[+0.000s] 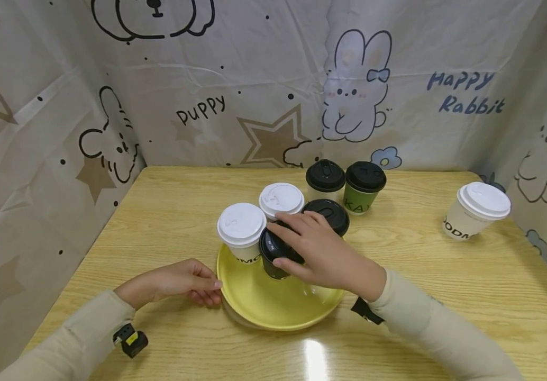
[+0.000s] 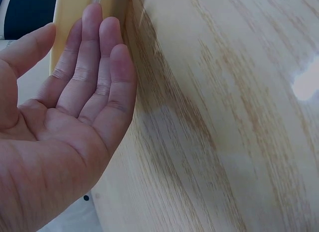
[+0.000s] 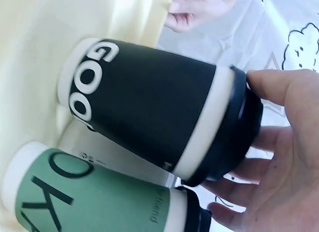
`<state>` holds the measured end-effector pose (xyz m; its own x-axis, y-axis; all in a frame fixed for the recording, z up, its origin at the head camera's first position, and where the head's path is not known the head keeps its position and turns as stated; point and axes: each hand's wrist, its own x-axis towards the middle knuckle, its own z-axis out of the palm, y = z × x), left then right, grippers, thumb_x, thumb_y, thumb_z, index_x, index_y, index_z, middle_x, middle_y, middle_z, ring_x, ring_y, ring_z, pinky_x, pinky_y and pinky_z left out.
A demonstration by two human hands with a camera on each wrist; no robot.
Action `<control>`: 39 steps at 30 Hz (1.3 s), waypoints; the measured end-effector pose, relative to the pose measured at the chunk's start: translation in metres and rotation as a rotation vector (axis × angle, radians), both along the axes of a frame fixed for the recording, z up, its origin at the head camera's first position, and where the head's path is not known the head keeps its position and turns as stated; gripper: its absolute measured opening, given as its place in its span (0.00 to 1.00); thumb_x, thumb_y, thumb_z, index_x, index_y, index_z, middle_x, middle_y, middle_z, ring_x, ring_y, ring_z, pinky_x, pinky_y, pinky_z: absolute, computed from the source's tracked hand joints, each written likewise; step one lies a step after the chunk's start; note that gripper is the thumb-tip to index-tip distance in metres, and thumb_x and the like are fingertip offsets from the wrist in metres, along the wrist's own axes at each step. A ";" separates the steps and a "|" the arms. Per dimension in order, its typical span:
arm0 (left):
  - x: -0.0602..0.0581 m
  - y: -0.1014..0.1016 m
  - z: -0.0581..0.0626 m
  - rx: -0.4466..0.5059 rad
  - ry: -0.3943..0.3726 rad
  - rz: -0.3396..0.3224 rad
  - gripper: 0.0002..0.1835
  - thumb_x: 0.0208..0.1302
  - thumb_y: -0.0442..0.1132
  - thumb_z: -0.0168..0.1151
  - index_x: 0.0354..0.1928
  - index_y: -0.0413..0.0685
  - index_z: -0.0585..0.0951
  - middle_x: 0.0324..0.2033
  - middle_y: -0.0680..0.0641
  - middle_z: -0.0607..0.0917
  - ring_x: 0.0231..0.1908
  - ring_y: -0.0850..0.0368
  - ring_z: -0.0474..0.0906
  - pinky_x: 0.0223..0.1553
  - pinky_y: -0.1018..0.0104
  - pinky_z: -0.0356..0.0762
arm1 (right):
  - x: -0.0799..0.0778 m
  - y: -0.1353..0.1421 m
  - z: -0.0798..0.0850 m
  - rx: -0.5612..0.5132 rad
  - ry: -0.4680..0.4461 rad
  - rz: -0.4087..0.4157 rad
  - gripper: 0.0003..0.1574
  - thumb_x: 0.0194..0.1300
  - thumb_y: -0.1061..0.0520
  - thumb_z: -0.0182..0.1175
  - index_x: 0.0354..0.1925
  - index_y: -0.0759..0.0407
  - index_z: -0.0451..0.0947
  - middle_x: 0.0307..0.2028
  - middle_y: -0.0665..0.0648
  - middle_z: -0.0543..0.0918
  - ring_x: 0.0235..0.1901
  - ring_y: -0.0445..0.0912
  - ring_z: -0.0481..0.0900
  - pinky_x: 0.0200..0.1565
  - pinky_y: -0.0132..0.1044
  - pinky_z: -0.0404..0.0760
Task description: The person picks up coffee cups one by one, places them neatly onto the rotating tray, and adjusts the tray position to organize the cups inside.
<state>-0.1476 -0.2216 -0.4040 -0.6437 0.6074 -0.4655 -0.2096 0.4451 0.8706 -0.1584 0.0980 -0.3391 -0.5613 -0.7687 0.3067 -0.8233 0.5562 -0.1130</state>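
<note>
A yellow plate (image 1: 273, 312) sits on the table with several lidded paper cups on it. My right hand (image 1: 326, 254) holds the black lid of a black-sleeved cup (image 3: 149, 102), thumb on one side and fingers on the other. That cup stands on the plate, its base against the yellow surface. Beside it is a green cup (image 3: 94, 192) with a black lid. A white-lidded cup (image 1: 242, 227) stands at the plate's left, another white-lidded cup (image 1: 281, 199) behind it. My left hand (image 1: 185, 283) touches the plate's left rim, its fingers (image 2: 89, 67) nearly straight and thumb apart.
Behind the plate stand a black-lidded cup (image 1: 326, 177) and a green black-lidded cup (image 1: 364, 188). Far right is a white-lidded cup (image 1: 475, 209). The wooden table (image 1: 159, 222) meets printed cloth (image 1: 254, 79) at the back and sides.
</note>
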 end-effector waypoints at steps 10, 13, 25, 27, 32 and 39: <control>0.000 0.001 0.001 0.009 -0.004 -0.003 0.17 0.70 0.42 0.56 0.39 0.31 0.82 0.34 0.41 0.87 0.35 0.54 0.84 0.39 0.61 0.82 | 0.000 0.001 0.003 -0.048 -0.005 0.012 0.37 0.64 0.42 0.61 0.65 0.58 0.69 0.61 0.60 0.73 0.57 0.54 0.70 0.61 0.52 0.66; 0.000 0.001 0.001 0.011 -0.004 -0.002 0.17 0.70 0.42 0.56 0.40 0.31 0.82 0.34 0.41 0.87 0.35 0.54 0.84 0.39 0.61 0.82 | 0.001 0.000 0.003 -0.053 -0.007 0.008 0.37 0.64 0.42 0.61 0.65 0.58 0.69 0.61 0.60 0.74 0.57 0.54 0.70 0.61 0.51 0.65; 0.001 0.001 0.001 0.016 -0.003 0.004 0.17 0.70 0.42 0.56 0.40 0.31 0.82 0.34 0.40 0.87 0.35 0.53 0.84 0.39 0.59 0.82 | -0.001 -0.001 0.001 -0.075 -0.002 0.002 0.39 0.62 0.43 0.63 0.66 0.60 0.67 0.60 0.62 0.74 0.57 0.54 0.71 0.61 0.51 0.66; 0.001 0.001 0.001 0.014 -0.002 0.002 0.17 0.70 0.42 0.56 0.40 0.31 0.82 0.34 0.41 0.87 0.35 0.53 0.84 0.39 0.59 0.82 | -0.001 -0.001 0.000 -0.080 0.006 -0.003 0.39 0.62 0.43 0.63 0.66 0.60 0.67 0.60 0.62 0.74 0.56 0.54 0.72 0.61 0.50 0.67; 0.001 0.001 0.001 0.011 0.003 0.000 0.17 0.69 0.43 0.56 0.40 0.32 0.82 0.35 0.41 0.87 0.36 0.52 0.84 0.40 0.59 0.82 | -0.002 -0.001 -0.001 -0.093 0.022 -0.009 0.39 0.62 0.43 0.64 0.65 0.60 0.69 0.59 0.62 0.75 0.54 0.53 0.73 0.60 0.49 0.67; 0.000 0.000 -0.001 0.012 0.006 0.004 0.16 0.69 0.42 0.56 0.39 0.32 0.82 0.35 0.40 0.87 0.36 0.52 0.84 0.40 0.59 0.82 | -0.002 0.000 -0.001 -0.101 0.019 -0.016 0.39 0.62 0.42 0.63 0.65 0.60 0.69 0.59 0.62 0.75 0.56 0.53 0.72 0.61 0.51 0.66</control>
<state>-0.1475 -0.2213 -0.4048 -0.6488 0.6103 -0.4545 -0.2062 0.4339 0.8770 -0.1604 0.0976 -0.3401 -0.5663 -0.7243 0.3933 -0.8172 0.5556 -0.1535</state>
